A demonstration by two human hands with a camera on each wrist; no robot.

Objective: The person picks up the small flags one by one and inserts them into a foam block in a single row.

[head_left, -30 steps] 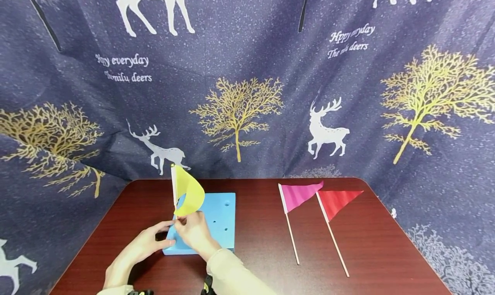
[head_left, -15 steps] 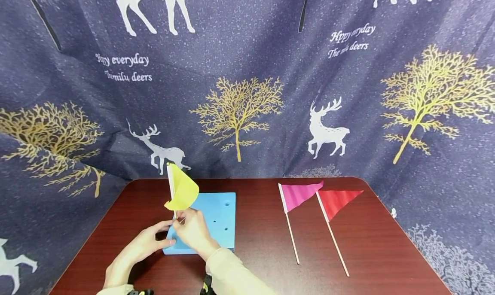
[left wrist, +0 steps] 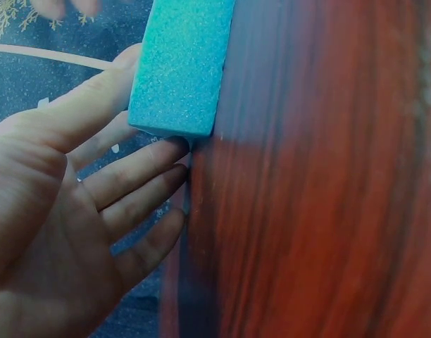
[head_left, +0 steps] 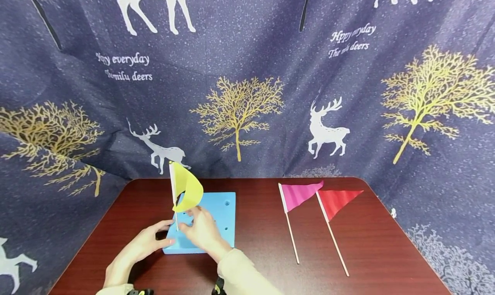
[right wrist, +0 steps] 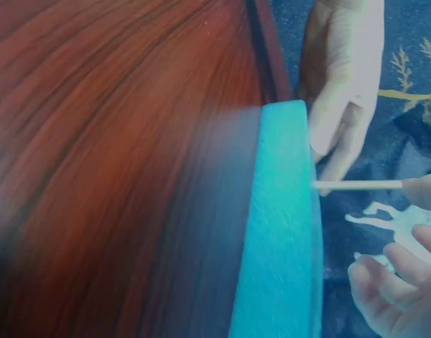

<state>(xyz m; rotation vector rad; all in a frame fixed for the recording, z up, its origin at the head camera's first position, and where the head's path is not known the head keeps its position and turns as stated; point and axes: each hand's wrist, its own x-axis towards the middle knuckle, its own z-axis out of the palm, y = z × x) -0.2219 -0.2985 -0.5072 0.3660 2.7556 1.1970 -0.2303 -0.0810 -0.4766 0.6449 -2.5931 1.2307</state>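
Head: R hand (head_left: pixel 203 229) moved R vs 0.5 s ago, stick's foot now showing. Yellow flag (head_left: pixel 190 185) approx. upright, slight L tilt, cloth curled, on L part of blue block (head_left: pixel 221 213).
L wrist: L hand (left wrist: pixel 67 229) fingers loosely spread, touching block corner.
R wrist: R fingers (right wrist: pixel 377 285) apart; thumb overlaps pale stick (right wrist: pixel 360 185), contact unclear.

Cloth-walled nook: table (head_left: pixel 259 239), deer-print drape (head_left: pixel 247 46)

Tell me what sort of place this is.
Likely a staged tabletop work area indoors: a deer-and-tree printed backdrop hangs behind a reddish-brown table, which bears a blue block with holes.
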